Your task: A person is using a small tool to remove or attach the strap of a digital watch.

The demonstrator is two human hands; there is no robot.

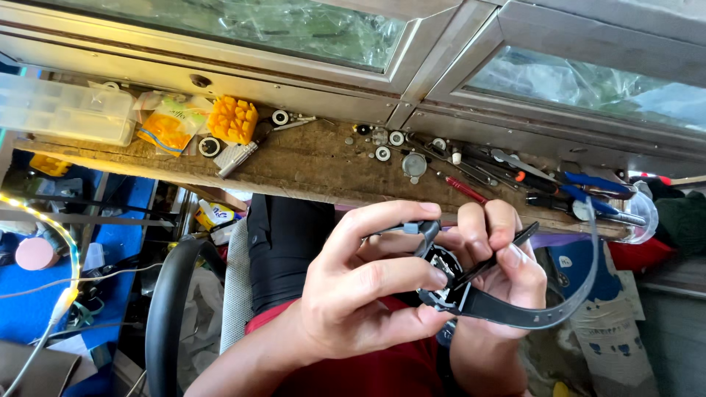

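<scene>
Light: bright daylight through the metal-framed glass windows (pixel 309 29)
Glare: pale on panes
Focus: sharp centre, edges bent

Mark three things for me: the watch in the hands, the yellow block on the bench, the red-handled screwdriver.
watch (pixel 445 273), head view, on the open case back between both hands.
yellow block (pixel 232 120), head view, middle of its studded top.
red-handled screwdriver (pixel 465 190), head view, on the red handle.
</scene>
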